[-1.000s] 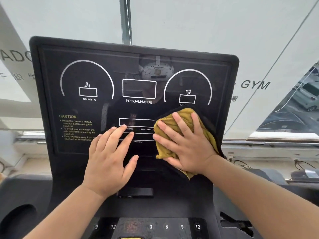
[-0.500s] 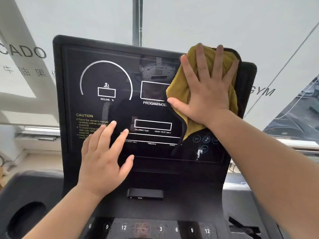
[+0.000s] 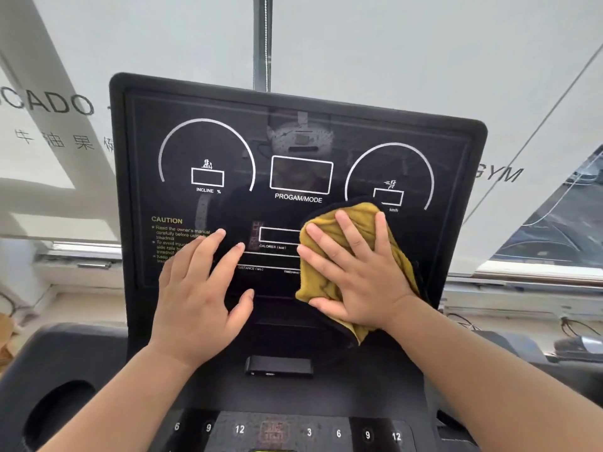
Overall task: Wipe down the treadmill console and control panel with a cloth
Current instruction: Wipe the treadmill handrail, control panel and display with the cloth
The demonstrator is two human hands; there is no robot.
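The black treadmill console [image 3: 293, 132] stands upright in front of me, with white dials marked INCLINE and PROGAM/MODE. My right hand [image 3: 355, 275] lies flat, fingers spread, pressing a mustard-yellow cloth [image 3: 321, 272] against the lower right of the screen, covering part of the readouts. My left hand [image 3: 199, 295] rests flat and bare on the lower left of the screen, over the CAUTION text. Below, the control panel [image 3: 306, 430] shows number keys 6, 9, 12 and 3, 6, 9, 12.
A small black clip [image 3: 279, 367] sits on the ledge between screen and keys. A round cup holder [image 3: 55, 412] opens at lower left. Behind the console is a frosted window with lettering [image 3: 499, 174] and a sill with cables [image 3: 463, 321].
My right hand has swept the cloth down from the console's top right corner to the lower right of the screen. My left hand has stayed in about the same place.
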